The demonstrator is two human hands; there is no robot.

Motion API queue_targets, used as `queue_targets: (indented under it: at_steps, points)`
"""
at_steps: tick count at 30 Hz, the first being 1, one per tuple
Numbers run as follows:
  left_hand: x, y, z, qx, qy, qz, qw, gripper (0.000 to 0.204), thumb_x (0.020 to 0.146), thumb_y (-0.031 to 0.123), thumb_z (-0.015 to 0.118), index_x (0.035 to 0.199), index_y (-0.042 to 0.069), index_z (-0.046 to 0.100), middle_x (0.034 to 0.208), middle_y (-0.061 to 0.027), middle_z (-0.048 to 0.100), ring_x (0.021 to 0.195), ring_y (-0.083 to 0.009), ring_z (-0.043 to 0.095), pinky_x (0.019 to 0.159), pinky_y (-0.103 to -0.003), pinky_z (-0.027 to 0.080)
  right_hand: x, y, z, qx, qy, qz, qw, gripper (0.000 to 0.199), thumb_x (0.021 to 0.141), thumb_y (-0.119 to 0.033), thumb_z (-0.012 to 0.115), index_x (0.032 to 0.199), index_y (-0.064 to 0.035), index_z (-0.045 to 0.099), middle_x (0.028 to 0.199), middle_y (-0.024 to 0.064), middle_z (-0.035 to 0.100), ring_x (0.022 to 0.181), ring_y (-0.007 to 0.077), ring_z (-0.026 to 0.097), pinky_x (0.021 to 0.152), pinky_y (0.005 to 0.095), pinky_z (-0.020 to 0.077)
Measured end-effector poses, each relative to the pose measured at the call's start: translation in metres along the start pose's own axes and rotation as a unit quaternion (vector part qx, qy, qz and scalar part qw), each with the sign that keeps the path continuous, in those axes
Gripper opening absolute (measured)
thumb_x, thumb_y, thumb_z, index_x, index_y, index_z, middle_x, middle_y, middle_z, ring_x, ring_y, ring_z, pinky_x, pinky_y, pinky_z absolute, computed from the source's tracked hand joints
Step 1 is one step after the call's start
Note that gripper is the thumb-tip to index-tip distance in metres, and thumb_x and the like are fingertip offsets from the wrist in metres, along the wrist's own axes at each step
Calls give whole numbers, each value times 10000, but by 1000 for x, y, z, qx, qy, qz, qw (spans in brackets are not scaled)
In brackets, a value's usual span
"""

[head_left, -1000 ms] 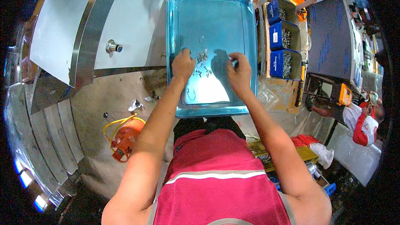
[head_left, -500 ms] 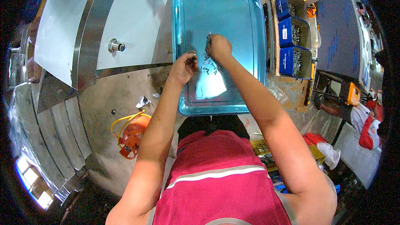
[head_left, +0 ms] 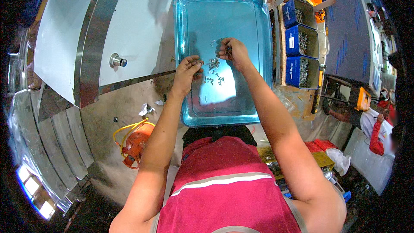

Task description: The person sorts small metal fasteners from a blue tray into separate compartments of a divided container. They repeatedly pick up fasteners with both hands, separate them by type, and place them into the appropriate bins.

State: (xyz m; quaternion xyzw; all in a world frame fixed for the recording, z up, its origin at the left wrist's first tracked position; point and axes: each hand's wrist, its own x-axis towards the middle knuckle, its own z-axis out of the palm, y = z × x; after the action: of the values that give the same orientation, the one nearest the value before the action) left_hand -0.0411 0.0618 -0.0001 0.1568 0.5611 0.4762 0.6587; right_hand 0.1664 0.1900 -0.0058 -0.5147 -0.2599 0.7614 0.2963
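A shallow blue metal tray lies in front of me. Small metal screws, or similar fasteners, form a loose heap near its middle, with several more scattered just nearer to me. My left hand is at the tray's left side, thumb and fingertips pinched together; whatever they hold is too small to name. Just right of the heap and slightly beyond it, my right hand is closed with curled fingers. The fingers hide what is inside.
To the right stand blue bins with small metal parts. A white panel with a metal knob is on the left. Below it, an orange gas cylinder with a yellow hose stands on the floor. Another person's arm shows at the right.
My right hand has moved off the heap to the right, uncovering more of the screws. My left hand stays at the tray's left side, still pinched. The whole view has shifted slightly.
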Motion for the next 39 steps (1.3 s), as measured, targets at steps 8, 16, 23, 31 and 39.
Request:
queue_targets:
  at_steps: [8, 16, 23, 31, 39]
  points:
    - [7, 5, -8, -19, 19, -31, 999, 293, 985, 293, 623, 1192, 86, 637, 997, -49, 690, 838, -187, 649, 747, -326, 539, 24, 13, 33, -625, 80, -201, 750, 248, 832, -280, 682, 998, -96, 667, 1001, 167, 714, 938, 419, 682, 796, 535, 554]
    - [4, 3, 21, 528, 54, 192, 826, 229, 929, 219, 658, 1075, 50, 708, 1010, -194, 717, 915, -420, 681, 815, -476, 547, 20, 11, 20, -343, 1, -109, 933, 175, 897, -217, 586, 913, -50, 637, 815, 134, 698, 732, 266, 678, 626, 393, 552]
    - [23, -10, 24, 669, -24, 231, 706, 207, 908, 203, 641, 1088, 103, 660, 1002, -164, 699, 906, -421, 673, 748, -520, 540, -23, 22, -16, -234, -46, -166, 957, 169, 888, -125, 609, 964, 5, 687, 824, 99, 701, 693, 177, 651, 617, 310, 529]
    - [27, -23, 12, 461, 74, 223, 856, 195, 984, 219, 525, 1070, 75, 624, 979, -124, 683, 863, -271, 674, 732, -420, 531, -47, 35, -4, -576, -1, -248, 779, 230, 856, -170, 679, 1082, -137, 701, 1114, 134, 711, 978, 373, 681, 823, 482, 551]
    - [30, -11, 6, 84, -14, -9, 996, 218, 970, 284, 563, 1031, 101, 664, 975, -44, 685, 751, -177, 622, 660, -328, 503, -48, 45, -3, -625, -18, -290, 724, 234, 886, -189, 667, 1109, -120, 650, 956, 140, 678, 897, 379, 669, 748, 504, 541]
